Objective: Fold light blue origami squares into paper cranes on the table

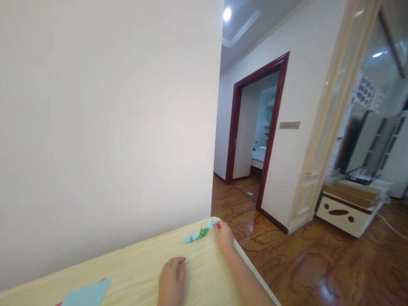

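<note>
At the far right corner of the pale wood-grain table (140,263), my right hand (225,236) pinches a small light blue paper crane (211,223) between thumb and fingertips. Beside it on the tabletop sits a green paper crane (202,232), and left of that another light blue paper crane (190,239). The three form a slanting row. My left hand (172,278) rests nearer to me over the table, its fingers curled and their tips close to the thumb, with nothing seen in them. Light blue square paper (87,293) lies at lower left, a bit of pink showing under its edges.
A white wall (111,127) rises along the table's far side. Right of the table spreads a glossy brown floor (306,272). Farther off stand a dark red door frame (276,140) and a low white cabinet (344,214) with a cardboard box on it.
</note>
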Action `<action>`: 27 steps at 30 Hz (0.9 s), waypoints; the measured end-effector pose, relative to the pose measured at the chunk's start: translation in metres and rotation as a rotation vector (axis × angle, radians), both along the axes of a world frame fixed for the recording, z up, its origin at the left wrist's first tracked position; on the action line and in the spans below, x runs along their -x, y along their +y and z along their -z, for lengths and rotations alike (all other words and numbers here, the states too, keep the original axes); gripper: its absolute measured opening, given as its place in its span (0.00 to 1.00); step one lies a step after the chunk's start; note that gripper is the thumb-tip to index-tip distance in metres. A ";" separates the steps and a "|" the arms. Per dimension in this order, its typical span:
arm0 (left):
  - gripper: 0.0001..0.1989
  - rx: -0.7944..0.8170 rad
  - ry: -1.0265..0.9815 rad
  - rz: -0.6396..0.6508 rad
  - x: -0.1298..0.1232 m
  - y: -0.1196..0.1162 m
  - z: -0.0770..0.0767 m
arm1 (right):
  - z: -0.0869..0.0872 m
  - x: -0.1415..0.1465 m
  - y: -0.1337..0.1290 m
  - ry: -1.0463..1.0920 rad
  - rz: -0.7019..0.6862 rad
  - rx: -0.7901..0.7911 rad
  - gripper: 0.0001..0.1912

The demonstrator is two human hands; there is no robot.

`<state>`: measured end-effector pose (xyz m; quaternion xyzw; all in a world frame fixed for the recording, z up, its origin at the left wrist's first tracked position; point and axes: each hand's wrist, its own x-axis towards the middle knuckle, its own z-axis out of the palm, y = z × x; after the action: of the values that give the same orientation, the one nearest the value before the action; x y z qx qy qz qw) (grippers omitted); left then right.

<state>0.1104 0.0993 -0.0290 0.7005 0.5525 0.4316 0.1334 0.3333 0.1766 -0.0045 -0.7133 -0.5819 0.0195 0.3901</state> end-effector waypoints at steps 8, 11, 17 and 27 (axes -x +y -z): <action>0.13 -0.005 0.021 -0.005 -0.001 -0.001 0.001 | 0.002 0.003 0.001 -0.064 -0.048 0.069 0.07; 0.13 -0.003 0.024 -0.002 -0.001 -0.002 0.000 | 0.002 0.005 -0.006 -0.073 -0.044 0.088 0.07; 0.14 0.001 0.026 0.001 -0.002 -0.004 -0.002 | 0.001 0.012 -0.022 -0.079 -0.052 0.088 0.07; 0.13 0.002 0.033 -0.006 -0.003 -0.007 -0.006 | 0.000 0.008 -0.021 -0.014 -0.075 0.081 0.06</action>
<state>0.1137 0.0926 -0.0230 0.7057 0.5570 0.4199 0.1239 0.3253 0.1553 -0.0049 -0.7064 -0.6096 0.0524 0.3560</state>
